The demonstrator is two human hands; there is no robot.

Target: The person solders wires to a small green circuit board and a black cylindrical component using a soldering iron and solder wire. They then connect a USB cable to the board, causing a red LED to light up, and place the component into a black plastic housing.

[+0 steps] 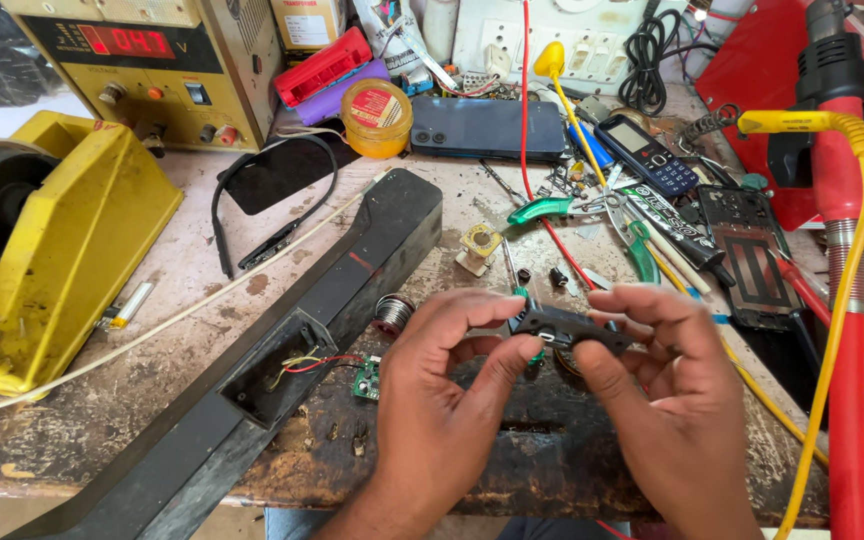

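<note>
My left hand (439, 385) and my right hand (664, 385) together hold a small black plastic panel piece (570, 326) above the worn workbench (102, 420), each hand pinching one end between thumb and fingers. To the left lies a long black plastic housing (302, 330) set diagonally, with a rectangular opening from which thin red and yellow wires run to a small green circuit board (367, 378). A spool of solder wire (392, 313) sits just behind my left hand.
A yellow tape dispenser (47, 240) stands at left, a bench power supply (152, 60) behind it. A dark smartphone (487, 128), a keypad phone (647, 155), a yellow tin (377, 115), green-handled tweezers (542, 208) and loose tools lie behind. Red hoses and a yellow cable (842, 300) run at right.
</note>
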